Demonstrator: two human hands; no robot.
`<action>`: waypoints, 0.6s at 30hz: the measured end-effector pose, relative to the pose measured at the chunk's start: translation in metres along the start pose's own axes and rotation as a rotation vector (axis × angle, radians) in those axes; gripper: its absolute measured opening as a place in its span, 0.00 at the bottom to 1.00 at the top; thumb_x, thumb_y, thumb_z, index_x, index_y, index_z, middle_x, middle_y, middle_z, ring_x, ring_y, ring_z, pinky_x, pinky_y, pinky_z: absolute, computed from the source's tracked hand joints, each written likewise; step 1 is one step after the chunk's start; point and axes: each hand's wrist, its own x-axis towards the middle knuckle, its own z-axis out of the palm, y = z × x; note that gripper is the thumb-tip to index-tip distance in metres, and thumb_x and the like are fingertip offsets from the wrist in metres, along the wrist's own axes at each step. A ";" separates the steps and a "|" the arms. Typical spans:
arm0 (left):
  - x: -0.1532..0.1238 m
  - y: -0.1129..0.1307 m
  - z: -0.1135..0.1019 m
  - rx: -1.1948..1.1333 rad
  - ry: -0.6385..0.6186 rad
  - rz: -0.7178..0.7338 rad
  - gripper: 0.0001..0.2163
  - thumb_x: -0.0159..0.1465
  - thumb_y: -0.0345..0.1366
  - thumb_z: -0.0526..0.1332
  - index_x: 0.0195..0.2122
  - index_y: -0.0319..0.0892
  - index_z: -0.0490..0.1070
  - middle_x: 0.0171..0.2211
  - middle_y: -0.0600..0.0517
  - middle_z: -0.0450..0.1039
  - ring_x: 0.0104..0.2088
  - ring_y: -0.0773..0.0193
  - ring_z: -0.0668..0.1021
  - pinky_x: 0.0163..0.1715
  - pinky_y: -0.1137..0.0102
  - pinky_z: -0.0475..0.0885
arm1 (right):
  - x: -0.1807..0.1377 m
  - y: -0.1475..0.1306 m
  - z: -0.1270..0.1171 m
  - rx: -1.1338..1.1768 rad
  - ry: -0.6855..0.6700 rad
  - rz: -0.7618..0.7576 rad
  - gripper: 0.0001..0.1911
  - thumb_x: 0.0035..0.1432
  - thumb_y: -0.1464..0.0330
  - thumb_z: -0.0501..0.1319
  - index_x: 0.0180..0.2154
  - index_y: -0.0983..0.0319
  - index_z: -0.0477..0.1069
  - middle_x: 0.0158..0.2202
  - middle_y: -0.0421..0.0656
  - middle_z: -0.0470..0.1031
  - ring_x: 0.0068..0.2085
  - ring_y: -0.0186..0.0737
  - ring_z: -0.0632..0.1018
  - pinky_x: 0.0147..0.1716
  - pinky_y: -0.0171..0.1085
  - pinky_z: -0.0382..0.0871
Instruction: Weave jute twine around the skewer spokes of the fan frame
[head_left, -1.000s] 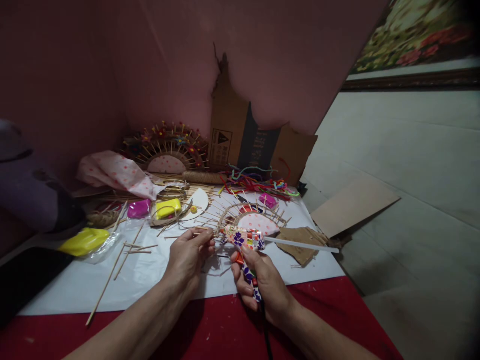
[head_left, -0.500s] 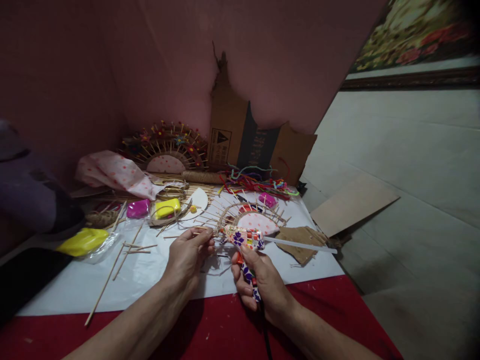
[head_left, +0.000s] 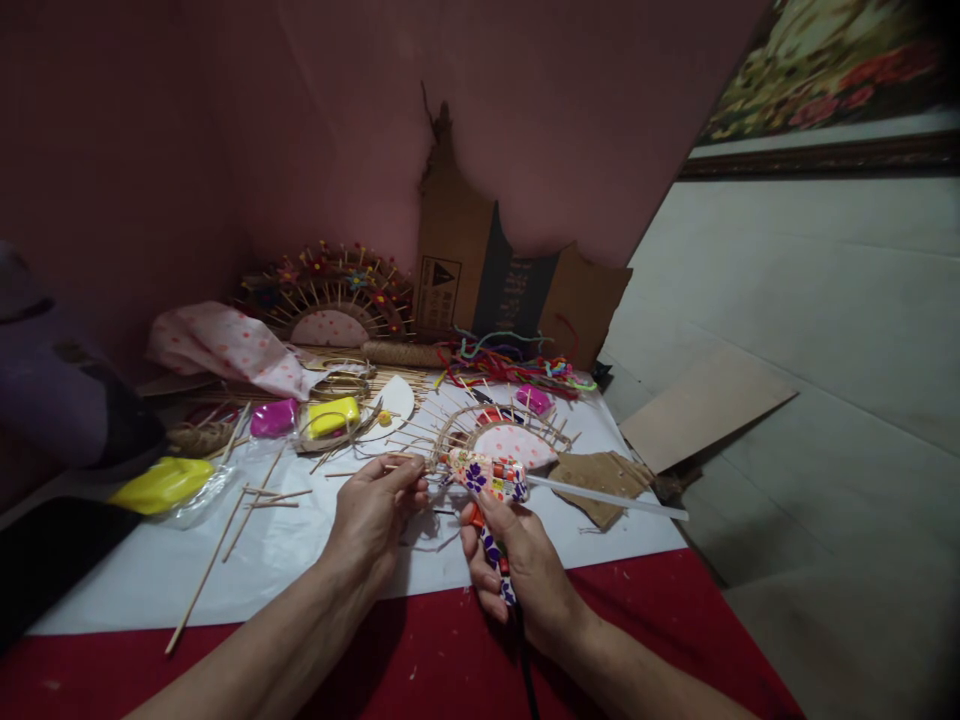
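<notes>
My right hand [head_left: 521, 570] is wrapped around the handle of a flower-patterned hot glue gun [head_left: 480, 475]. A long translucent glue stick [head_left: 615, 498] sticks out of its back, and its nozzle points left toward my left hand. With thumb and fingers pinched, my left hand [head_left: 382, 500] holds a thin wooden stick [head_left: 397, 463] close to the nozzle. Just beyond the gun lies a half-round piece [head_left: 514, 445] of dotted cloth, edged with twine and ringed by sticks fanning outward. The nozzle tip and the stick's end are too small to make out clearly.
A finished-looking fan with flowers [head_left: 330, 310] leans at the back beside torn cardboard [head_left: 480, 270]. Pipe cleaners [head_left: 517, 365] lie before it. Yellow clay packs [head_left: 165, 485], loose sticks [head_left: 225, 545] and dotted cloth [head_left: 225, 345] are on the left. A cardboard scrap [head_left: 604, 485] lies right.
The glue gun has tilted slightly, its glue stick's far end swinging a little down and right. My left hand has stayed almost still, pinching the stick.
</notes>
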 end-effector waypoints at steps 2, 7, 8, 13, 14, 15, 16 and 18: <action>0.000 0.000 0.000 0.001 0.003 0.000 0.04 0.48 0.23 0.64 0.22 0.35 0.70 0.19 0.54 0.66 0.18 0.74 0.70 0.17 0.81 0.68 | 0.000 0.000 0.000 -0.010 0.000 -0.003 0.18 0.56 0.54 0.52 0.31 0.64 0.62 0.22 0.36 0.63 0.13 0.22 0.58 0.06 0.24 0.53; 0.000 0.000 0.000 -0.002 0.004 -0.003 0.04 0.48 0.23 0.64 0.22 0.34 0.70 0.19 0.54 0.66 0.18 0.74 0.70 0.17 0.81 0.68 | 0.000 0.001 0.000 -0.018 0.013 -0.012 0.18 0.57 0.55 0.51 0.32 0.64 0.62 0.22 0.36 0.63 0.13 0.22 0.57 0.06 0.24 0.54; -0.001 0.000 0.001 -0.001 0.006 -0.003 0.04 0.48 0.23 0.64 0.22 0.34 0.69 0.19 0.54 0.66 0.18 0.74 0.70 0.17 0.81 0.68 | -0.001 0.001 0.000 -0.019 0.013 -0.010 0.18 0.57 0.55 0.51 0.32 0.64 0.62 0.22 0.36 0.63 0.13 0.22 0.57 0.06 0.24 0.54; 0.000 0.000 0.001 0.004 0.008 -0.002 0.03 0.49 0.22 0.63 0.22 0.34 0.69 0.20 0.54 0.66 0.18 0.74 0.70 0.17 0.81 0.68 | -0.002 0.000 0.000 -0.020 0.003 0.021 0.18 0.57 0.55 0.50 0.31 0.64 0.62 0.21 0.36 0.63 0.12 0.21 0.57 0.06 0.23 0.53; 0.000 0.000 0.000 0.003 0.007 0.000 0.03 0.48 0.23 0.63 0.22 0.34 0.69 0.20 0.54 0.66 0.18 0.74 0.70 0.17 0.81 0.68 | -0.002 0.000 0.000 -0.021 0.000 0.024 0.18 0.57 0.55 0.50 0.30 0.64 0.62 0.21 0.35 0.63 0.12 0.21 0.57 0.06 0.23 0.53; 0.000 0.000 0.000 0.001 0.007 0.001 0.04 0.48 0.23 0.63 0.22 0.34 0.69 0.20 0.54 0.66 0.18 0.74 0.70 0.17 0.81 0.68 | -0.002 -0.001 0.000 -0.022 -0.001 0.025 0.17 0.57 0.56 0.50 0.30 0.64 0.62 0.21 0.35 0.63 0.12 0.22 0.57 0.06 0.23 0.53; 0.001 0.000 0.000 -0.001 0.007 0.002 0.04 0.48 0.23 0.64 0.22 0.34 0.69 0.20 0.54 0.66 0.18 0.74 0.70 0.17 0.81 0.68 | -0.002 -0.001 0.000 -0.023 0.000 0.027 0.17 0.57 0.56 0.50 0.30 0.64 0.62 0.21 0.35 0.63 0.12 0.22 0.57 0.06 0.23 0.53; 0.002 -0.001 -0.001 -0.005 0.007 0.004 0.04 0.48 0.23 0.64 0.22 0.34 0.69 0.20 0.54 0.66 0.18 0.74 0.70 0.17 0.81 0.68 | -0.003 -0.002 0.000 -0.028 0.009 0.036 0.17 0.57 0.55 0.50 0.31 0.64 0.62 0.21 0.36 0.63 0.13 0.22 0.57 0.06 0.23 0.53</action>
